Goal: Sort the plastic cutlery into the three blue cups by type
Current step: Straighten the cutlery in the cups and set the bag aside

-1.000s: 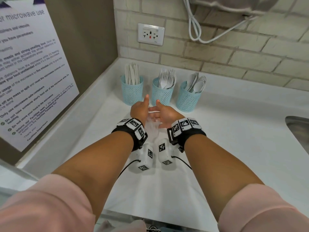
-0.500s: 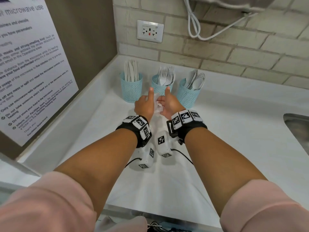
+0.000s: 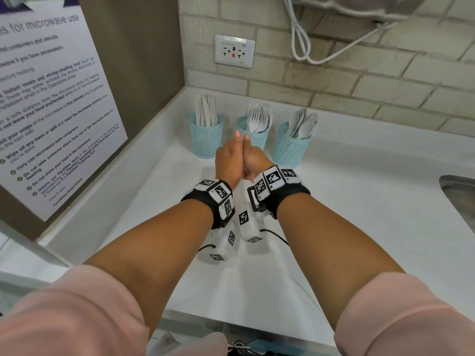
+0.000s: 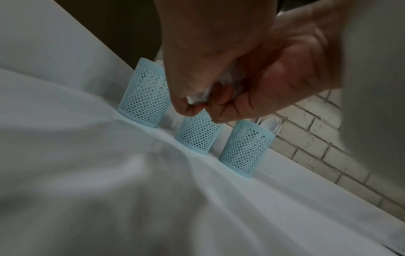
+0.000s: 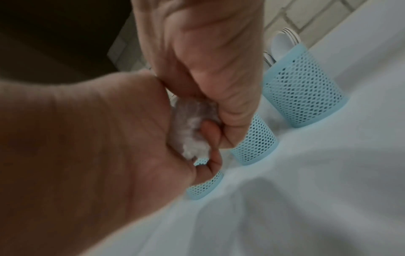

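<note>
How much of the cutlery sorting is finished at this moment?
Mostly done: knives, forks and spoons each stand in their own blue cup. In hand: left hand and right hand together squeeze a crumpled clear wrapper. Left: probably only discarding it; no loose cutlery shows on the counter.

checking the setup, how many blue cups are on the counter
3, in a row by the back wall: the left cup holds knives, the middle cup forks, partly behind the hands, the right cup spoons. None looks hidden.
</note>
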